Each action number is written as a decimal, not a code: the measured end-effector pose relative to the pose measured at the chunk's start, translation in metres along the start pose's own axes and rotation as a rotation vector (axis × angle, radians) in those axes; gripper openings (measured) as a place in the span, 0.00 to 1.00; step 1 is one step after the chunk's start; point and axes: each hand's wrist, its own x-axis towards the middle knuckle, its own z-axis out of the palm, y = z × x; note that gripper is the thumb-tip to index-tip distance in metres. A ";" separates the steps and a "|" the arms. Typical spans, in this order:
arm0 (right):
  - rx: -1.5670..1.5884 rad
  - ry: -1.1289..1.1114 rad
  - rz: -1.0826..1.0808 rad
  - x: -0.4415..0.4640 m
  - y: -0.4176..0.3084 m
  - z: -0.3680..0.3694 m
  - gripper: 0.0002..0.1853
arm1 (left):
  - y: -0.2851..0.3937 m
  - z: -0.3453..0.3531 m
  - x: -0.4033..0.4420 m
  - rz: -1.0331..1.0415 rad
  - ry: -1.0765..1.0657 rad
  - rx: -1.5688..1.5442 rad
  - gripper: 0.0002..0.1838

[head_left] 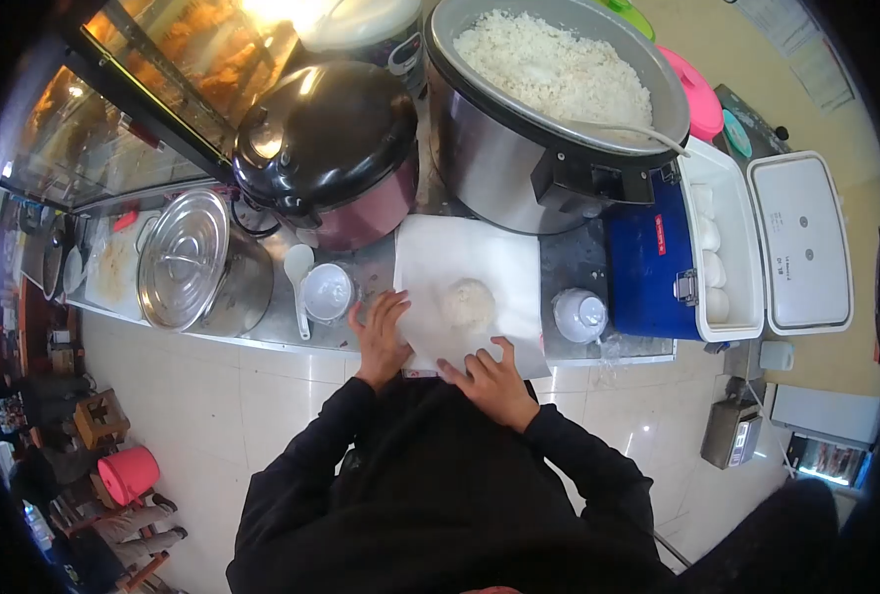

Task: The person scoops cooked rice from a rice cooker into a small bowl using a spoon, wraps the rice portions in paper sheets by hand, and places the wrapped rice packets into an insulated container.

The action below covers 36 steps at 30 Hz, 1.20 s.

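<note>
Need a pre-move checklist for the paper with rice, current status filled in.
1. Rice mound sits within the edges of the white paper: ok.
2. Left hand at the paper's left edge: ok.
3. Right hand at the paper's near side: ok.
4. Firm hold on the paper by either hand: cannot tell.
5. White paddle clear of the paper: ok, lies off to its left.
6. Large rice pot open: ok.
</note>
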 end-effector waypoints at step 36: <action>-0.010 0.288 0.059 0.001 0.052 0.038 0.25 | -0.034 0.069 0.125 0.144 -0.441 0.209 0.27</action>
